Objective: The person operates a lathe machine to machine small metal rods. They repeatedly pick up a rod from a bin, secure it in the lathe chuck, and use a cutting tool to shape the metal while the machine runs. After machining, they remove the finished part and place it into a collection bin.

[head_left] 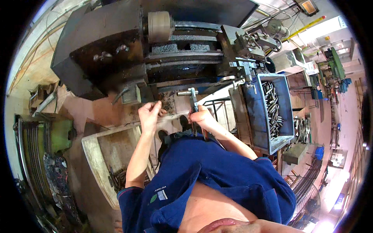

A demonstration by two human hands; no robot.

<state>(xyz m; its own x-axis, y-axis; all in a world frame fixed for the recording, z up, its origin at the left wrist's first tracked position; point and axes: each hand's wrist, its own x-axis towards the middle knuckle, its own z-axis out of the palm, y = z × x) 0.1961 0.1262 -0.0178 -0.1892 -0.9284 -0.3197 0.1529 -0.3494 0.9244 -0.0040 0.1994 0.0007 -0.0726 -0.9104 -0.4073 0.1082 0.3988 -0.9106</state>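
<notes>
Dark-blue short-sleeved cloth work shirt [241, 171] up close, grey metal hand tool [194, 100] held beyond it

Past the shirt, the right hand [202, 117] is wrapped round the tool, whose dark and reddish handle ends point back toward the body. It looks like a pair of pliers, though the make-up of its head is too small to be sure of. A short, shiny cylindrical metal rod [182, 93] lies crosswise at its far end, just in front of a large dark metal lathe [112, 42]; it seems to be gripped there. The left hand [148, 115] is apart from both, its fingers loosely curled in and its thumb against them, with nothing visible in its hold.

To the right stands a rectangular blue plastic bin [286, 105] filled with short grey metal rods [274, 112]. On the left, a cream-coloured open bin [91, 159] holds more dark metal pieces.

I judge the step in hand to be handling one rod at the machine; whether it is on its way in or out, I cannot tell. The lathe's pale cylindrical chuck [159, 26] looks blurred, perhaps spinning, so the next move calls for a firm grip and fingers kept well clear.
</notes>
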